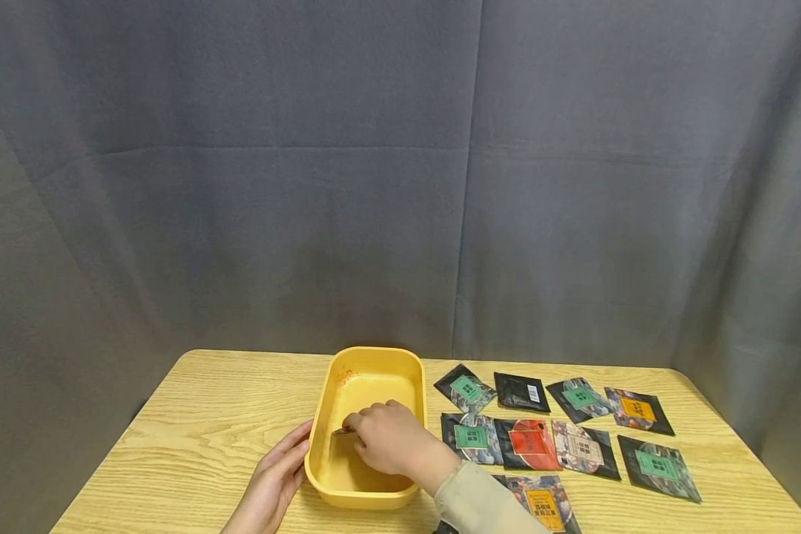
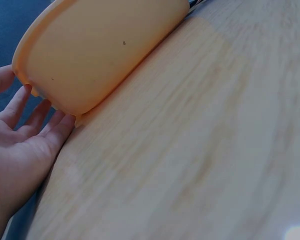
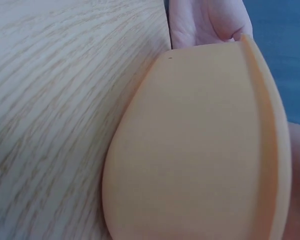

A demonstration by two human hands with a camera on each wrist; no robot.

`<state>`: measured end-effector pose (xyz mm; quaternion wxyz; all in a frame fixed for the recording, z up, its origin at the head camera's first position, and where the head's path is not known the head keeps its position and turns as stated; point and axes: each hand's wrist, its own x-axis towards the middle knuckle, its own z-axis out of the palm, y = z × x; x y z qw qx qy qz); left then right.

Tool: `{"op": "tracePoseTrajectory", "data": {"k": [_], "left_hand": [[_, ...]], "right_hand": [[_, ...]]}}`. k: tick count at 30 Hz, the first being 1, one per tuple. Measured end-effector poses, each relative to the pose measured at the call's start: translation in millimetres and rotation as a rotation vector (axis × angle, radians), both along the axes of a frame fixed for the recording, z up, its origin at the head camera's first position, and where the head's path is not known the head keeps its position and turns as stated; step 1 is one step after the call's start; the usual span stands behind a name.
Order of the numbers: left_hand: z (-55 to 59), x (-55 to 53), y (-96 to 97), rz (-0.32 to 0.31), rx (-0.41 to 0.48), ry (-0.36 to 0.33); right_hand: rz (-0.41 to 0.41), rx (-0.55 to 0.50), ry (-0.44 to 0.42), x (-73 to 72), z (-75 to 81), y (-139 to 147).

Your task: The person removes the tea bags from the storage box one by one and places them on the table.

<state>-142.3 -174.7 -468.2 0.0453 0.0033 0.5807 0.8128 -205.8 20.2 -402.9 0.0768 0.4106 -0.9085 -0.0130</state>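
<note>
A yellow rectangular tub [image 1: 366,500] stands on the wooden table. In the head view my right hand [image 1: 390,437] reaches down into it and pinches a small, thin, dark reddish-brown piece [image 1: 343,431]; most of that piece is hidden, so its kind is unclear. My left hand [image 1: 277,475] is at the tub's left side. Its extended fingers touch the outer wall near the corner, as the left wrist view shows with the left hand [image 2: 27,145] beside the tub [image 2: 100,55]. In the right wrist view the tub wall [image 3: 190,140] hides most of my right hand.
Several flat, dark packets lie right of the tub in loose rows, among them a red-labelled one [image 1: 529,443], a green-labelled one [image 1: 659,467] and a plain black one [image 1: 521,391]. Reddish crumbs [image 1: 345,377] cling inside the tub. A grey curtain [image 1: 387,185] hangs behind the table [image 1: 193,437].
</note>
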Motion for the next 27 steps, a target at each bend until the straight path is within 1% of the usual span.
{"op": "tracePoseTrajectory", "data": {"k": [2,5,9,16,24,27], "left_hand": [[0.0,0.1,-0.1,-0.002,0.002,-0.005],[-0.6,0.7,-0.6,-0.014,-0.005,-0.002],[-0.9,1.2,-0.8,-0.019,-0.014,0.001],[-0.5,-0.5,0.1,-0.005,-0.005,-0.004],[-2.2,0.1,-1.7,-0.031,-0.019,0.019],[-2.4,0.5,-1.3,-0.024,-0.016,0.024]], "right_hand": [[0.017,-0.021,0.036,0.1,0.9,0.7],[0.036,-0.039,0.063,0.4,2.5,2.1],[0.055,-0.058,0.085,2.0,5.7,4.7],[0.078,-0.095,0.122,6.9,13.3,10.1],[0.112,-0.136,0.154,14.8,19.5,17.4],[0.116,-0.135,0.176,17.0,19.7,19.5]]}}
